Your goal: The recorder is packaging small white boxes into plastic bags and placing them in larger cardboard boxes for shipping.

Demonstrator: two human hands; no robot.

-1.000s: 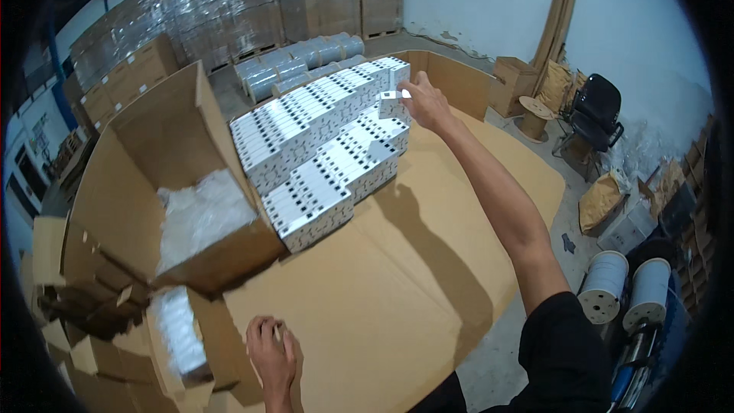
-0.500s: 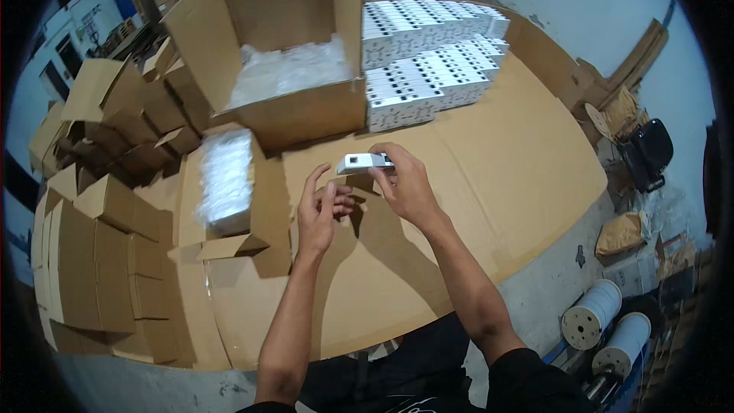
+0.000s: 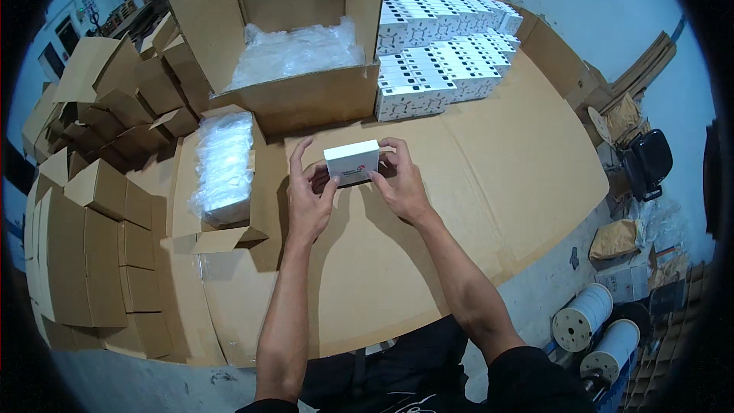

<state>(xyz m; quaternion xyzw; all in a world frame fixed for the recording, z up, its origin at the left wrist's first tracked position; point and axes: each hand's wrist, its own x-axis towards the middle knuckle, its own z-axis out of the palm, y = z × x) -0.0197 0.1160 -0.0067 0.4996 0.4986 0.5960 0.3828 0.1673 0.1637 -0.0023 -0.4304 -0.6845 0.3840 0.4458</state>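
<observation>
A small flat white box (image 3: 352,162) with a small red mark and dark print on its front is held up over the cardboard-covered table. At its left edge, my left hand (image 3: 309,197) has the thumb on the lower corner and fingers partly behind it; the index finger sticks up. My right hand (image 3: 402,185) grips the opposite edge, thumb in front and fingers curled around the side. Beyond my hands, similar white boxes (image 3: 417,101) stand in tight stacked rows. Left of them is an open carton (image 3: 260,206) packed with bubble-wrapped items (image 3: 223,160).
A large open carton (image 3: 306,99) holding clear plastic wrap (image 3: 298,52) stands at the back. Brown cartons (image 3: 84,252) are piled along the left side. Cable spools (image 3: 583,315) and a black chair (image 3: 648,157) are on the floor to the right.
The white box has turned so its broad printed face shows. My left hand has moved up to it and now holds it too; before, only my right hand did. The view has shifted slightly.
</observation>
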